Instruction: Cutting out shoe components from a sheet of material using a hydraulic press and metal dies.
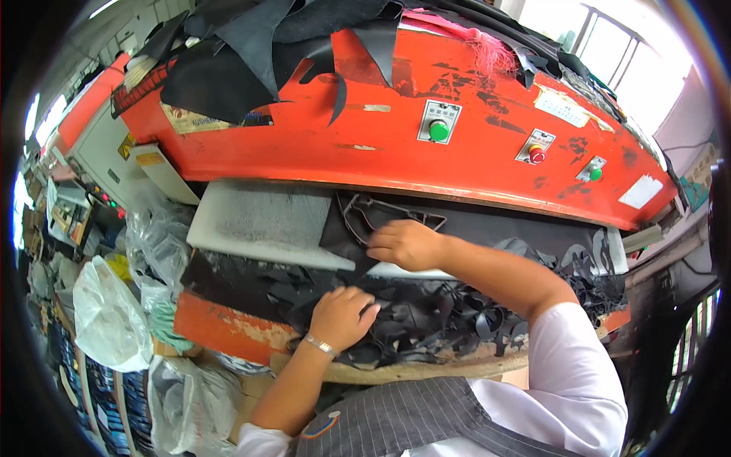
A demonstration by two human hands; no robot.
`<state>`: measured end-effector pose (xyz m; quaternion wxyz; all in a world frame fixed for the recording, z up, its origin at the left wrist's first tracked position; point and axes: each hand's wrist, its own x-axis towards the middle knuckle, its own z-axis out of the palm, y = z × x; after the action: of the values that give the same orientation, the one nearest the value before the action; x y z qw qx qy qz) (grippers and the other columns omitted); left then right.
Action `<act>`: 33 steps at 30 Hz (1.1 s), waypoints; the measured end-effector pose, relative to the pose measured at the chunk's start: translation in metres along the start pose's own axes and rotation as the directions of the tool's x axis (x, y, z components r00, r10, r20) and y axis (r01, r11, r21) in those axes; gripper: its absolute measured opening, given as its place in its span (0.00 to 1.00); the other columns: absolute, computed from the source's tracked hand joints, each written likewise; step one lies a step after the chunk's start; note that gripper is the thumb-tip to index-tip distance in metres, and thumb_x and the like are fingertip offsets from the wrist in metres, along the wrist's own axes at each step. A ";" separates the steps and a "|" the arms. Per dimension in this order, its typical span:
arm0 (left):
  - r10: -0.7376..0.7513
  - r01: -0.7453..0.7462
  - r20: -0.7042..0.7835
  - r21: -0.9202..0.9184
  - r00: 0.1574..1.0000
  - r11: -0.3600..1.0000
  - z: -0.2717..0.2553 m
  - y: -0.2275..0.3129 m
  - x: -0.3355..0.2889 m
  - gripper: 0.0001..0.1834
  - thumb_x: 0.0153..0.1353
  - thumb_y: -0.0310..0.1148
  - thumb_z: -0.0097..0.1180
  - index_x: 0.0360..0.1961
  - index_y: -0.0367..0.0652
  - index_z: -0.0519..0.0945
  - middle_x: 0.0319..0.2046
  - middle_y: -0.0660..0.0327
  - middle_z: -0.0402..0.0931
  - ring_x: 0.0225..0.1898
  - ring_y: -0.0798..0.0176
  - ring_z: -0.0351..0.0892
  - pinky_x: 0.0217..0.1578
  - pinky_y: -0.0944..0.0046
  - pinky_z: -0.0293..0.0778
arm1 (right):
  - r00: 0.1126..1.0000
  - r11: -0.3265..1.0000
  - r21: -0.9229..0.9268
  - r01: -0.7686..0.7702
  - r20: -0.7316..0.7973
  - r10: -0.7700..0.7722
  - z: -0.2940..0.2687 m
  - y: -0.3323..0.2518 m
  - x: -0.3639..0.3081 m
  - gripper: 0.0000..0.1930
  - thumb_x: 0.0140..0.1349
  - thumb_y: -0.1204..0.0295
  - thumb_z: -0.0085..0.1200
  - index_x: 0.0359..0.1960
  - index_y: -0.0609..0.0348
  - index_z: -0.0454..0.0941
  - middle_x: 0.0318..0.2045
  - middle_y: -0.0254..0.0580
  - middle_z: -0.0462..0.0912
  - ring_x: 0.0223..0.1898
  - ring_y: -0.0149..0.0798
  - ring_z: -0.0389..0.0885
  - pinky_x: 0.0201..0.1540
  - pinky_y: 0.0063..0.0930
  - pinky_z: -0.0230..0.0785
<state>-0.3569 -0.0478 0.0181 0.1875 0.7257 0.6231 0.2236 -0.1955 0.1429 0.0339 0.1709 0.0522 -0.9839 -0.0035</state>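
Note:
My right hand (407, 245) reaches under the front of the red press, fingers curled together over the edge of a black sheet (487, 232). What its fingertips grip, if anything, is hidden. Just behind those fingers lies a dark metal cutting die (403, 210), an open outline frame standing on the sheet. Nearer to me, my left hand (343, 316) hovers over or rests on the black offcuts (426, 324); its fingers bend loosely, the thumb stands apart, and nothing shows in it. A pale cutting board (263, 221) lies beneath, worn grey on its left part.
The red press beam (304, 152) spans the work area, with green buttons (438, 131) and a red stop button (537, 155). Black sheet pieces (259, 46) drape over its top. Plastic bags (113, 316) sit at left. A worn wooden ledge (426, 372) runs along the near side.

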 end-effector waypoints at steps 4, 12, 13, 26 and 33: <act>0.127 -0.101 -0.116 0.211 0.985 0.972 0.022 -0.058 0.058 0.27 0.55 0.42 0.60 0.55 0.44 0.74 0.58 0.56 0.70 0.60 0.52 0.67 0.59 0.52 0.61 | 0.898 0.898 -0.015 0.440 0.014 -0.440 0.052 0.086 0.072 0.09 0.52 0.67 0.50 0.26 0.58 0.80 0.36 0.43 0.80 0.49 0.46 0.77 0.54 0.38 0.69; 0.157 -0.149 -0.016 0.244 0.987 0.958 0.017 -0.085 0.084 0.35 0.51 0.46 0.62 0.60 0.42 0.71 0.61 0.54 0.67 0.63 0.48 0.63 0.62 0.48 0.57 | 0.898 0.898 0.033 0.439 -0.052 -0.437 0.007 0.127 0.088 0.09 0.48 0.66 0.51 0.17 0.56 0.71 0.22 0.38 0.72 0.31 0.42 0.75 0.35 0.36 0.70; 0.176 -0.170 -0.007 0.233 0.984 0.957 0.014 -0.086 0.087 0.35 0.51 0.46 0.62 0.59 0.41 0.71 0.60 0.53 0.67 0.62 0.47 0.64 0.61 0.48 0.57 | 0.911 0.912 -0.074 0.403 -0.068 -0.407 -0.026 0.127 0.088 0.09 0.48 0.66 0.51 0.17 0.56 0.70 0.23 0.38 0.71 0.31 0.42 0.74 0.34 0.36 0.69; 0.181 -0.206 -0.243 -0.082 0.953 0.975 0.018 -0.132 0.180 0.29 0.43 0.37 0.70 0.50 0.43 0.81 0.34 0.56 0.74 0.39 0.52 0.71 0.43 0.56 0.68 | 0.407 0.422 0.058 -0.905 -0.179 0.896 -0.008 0.103 -0.110 0.11 0.57 0.68 0.57 0.34 0.63 0.82 0.33 0.51 0.81 0.38 0.53 0.79 0.43 0.40 0.72; 0.195 -0.210 -0.233 -0.039 0.953 0.977 0.030 -0.129 0.206 0.11 0.48 0.32 0.66 0.34 0.40 0.86 0.27 0.60 0.75 0.35 0.56 0.73 0.39 0.58 0.69 | 0.316 0.331 0.133 -0.934 -0.121 0.941 0.026 0.110 -0.140 0.11 0.56 0.66 0.56 0.33 0.61 0.83 0.35 0.51 0.82 0.40 0.54 0.79 0.46 0.42 0.72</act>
<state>-0.4202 0.1755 -0.0588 0.1137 0.7489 0.5555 0.3430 -0.0841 0.2661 -0.0350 0.2264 -0.5231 -0.8130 0.1191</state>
